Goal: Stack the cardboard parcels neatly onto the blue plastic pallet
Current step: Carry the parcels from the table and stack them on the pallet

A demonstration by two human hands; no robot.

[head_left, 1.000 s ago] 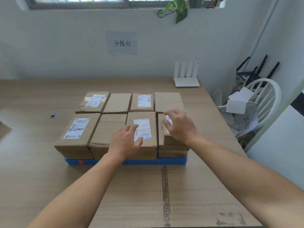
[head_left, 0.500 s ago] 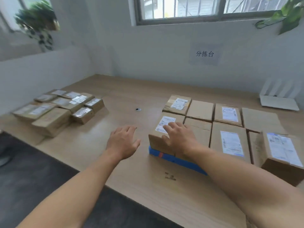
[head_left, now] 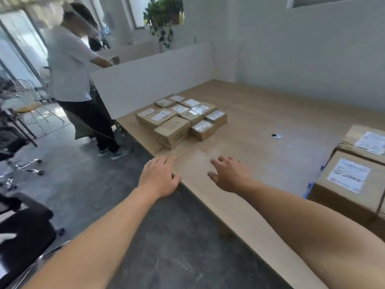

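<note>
Several loose cardboard parcels (head_left: 181, 119) lie in a cluster on the far left part of the wooden table (head_left: 270, 113). At the right edge of view stand stacked parcels (head_left: 350, 180) on the blue plastic pallet (head_left: 309, 187), of which only a sliver shows. My left hand (head_left: 159, 177) hovers over the table's near edge, fingers loosely spread and holding nothing. My right hand (head_left: 228, 175) is above the tabletop, fingers relaxed and empty. Both hands are between the two groups of parcels, well short of the loose cluster.
A person in a white shirt (head_left: 70, 65) stands beyond the table's left end. A white partition (head_left: 150, 78) runs behind the loose parcels. Black office chairs (head_left: 23, 222) stand on the grey floor at left. A round cable grommet (head_left: 276, 136) sits in the tabletop.
My view has swung left, away from the pallet. Both hands have left the stacked parcels and moved left toward the loose cluster, empty.
</note>
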